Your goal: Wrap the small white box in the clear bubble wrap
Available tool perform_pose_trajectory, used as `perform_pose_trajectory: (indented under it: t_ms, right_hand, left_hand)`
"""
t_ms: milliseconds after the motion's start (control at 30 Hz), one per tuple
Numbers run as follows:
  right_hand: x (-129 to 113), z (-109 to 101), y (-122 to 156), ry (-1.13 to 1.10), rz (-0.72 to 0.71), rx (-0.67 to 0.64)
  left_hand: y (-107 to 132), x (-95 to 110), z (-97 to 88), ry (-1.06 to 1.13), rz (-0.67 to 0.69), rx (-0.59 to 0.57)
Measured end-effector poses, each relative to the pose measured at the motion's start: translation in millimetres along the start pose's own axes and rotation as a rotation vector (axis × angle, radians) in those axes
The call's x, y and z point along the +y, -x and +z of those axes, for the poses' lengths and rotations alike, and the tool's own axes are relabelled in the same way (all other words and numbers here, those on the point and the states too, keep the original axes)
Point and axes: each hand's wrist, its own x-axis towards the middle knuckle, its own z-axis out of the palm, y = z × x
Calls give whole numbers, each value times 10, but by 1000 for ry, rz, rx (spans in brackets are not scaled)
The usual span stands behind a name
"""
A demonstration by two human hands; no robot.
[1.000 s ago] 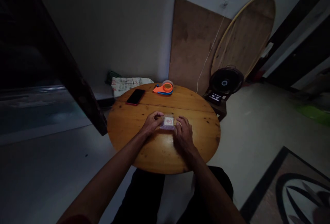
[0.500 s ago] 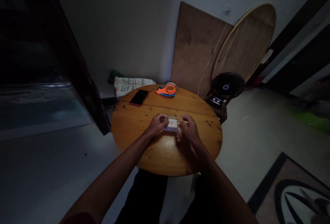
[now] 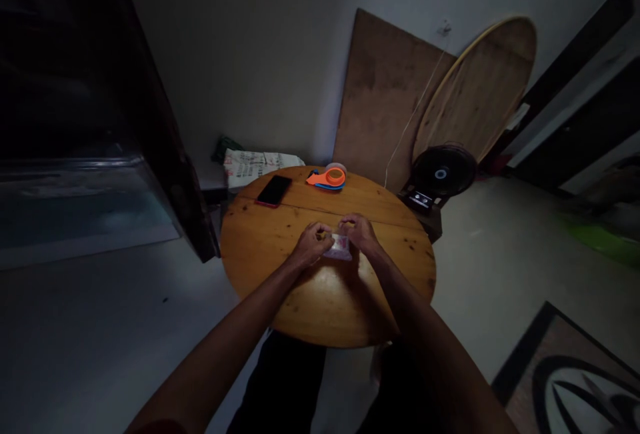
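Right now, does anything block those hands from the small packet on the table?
Nothing visible stands in the way. The left hand is at the left edge of the small packet, the right hand by its far right corner. The phone and orange tape dispenser lie farther back on the table.

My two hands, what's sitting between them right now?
In the head view, a small pale packet with reddish print lies between your left hand and right hand.
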Motion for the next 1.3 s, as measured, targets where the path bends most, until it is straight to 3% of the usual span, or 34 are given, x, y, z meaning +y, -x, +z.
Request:
perform_pose_trajectory:
  t_ms: [400,633,1100,1300]
  right_hand:
    - [-204,-144,84,-82,-30,-47]
    - [-299,-240,272,-84,-51,-49]
    - [-372,-337,725,155,-234,-77]
    - [-355,-322,858,291,-347,-3]
  left_hand:
    - [-7,-34,6,-19,65,-44]
    - [-4,-20,13,28,21,-76]
    - [16,-13,-2,40,15,-65]
    - [24,-34,-5,-40,61,-36]
